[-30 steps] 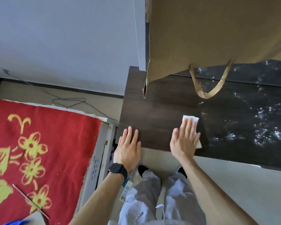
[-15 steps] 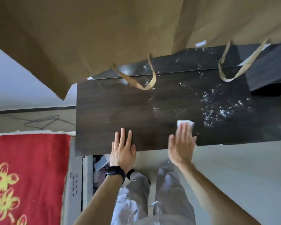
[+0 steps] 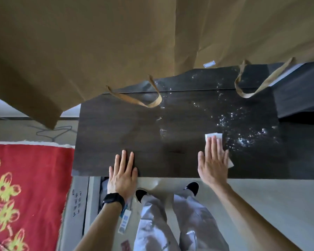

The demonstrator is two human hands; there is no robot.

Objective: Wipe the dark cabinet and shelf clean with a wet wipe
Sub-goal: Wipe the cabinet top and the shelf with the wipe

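The right hand (image 3: 213, 160) is pressing the white wet wipe (image 3: 213, 135) flat under straight fingers on the dark cabinet top (image 3: 134, 127), probably to spread pressure across the sheet. The wipe is lying just beside the wet droplets (image 3: 243, 134). The left hand (image 3: 122, 173) is resting flat and empty at the front edge, probably bracing the body.

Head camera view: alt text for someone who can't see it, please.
A person's right hand presses a white wet wipe flat on a dark cabinet top; the left hand rests flat near its front edge. Brown paper bags fill the frame's top.
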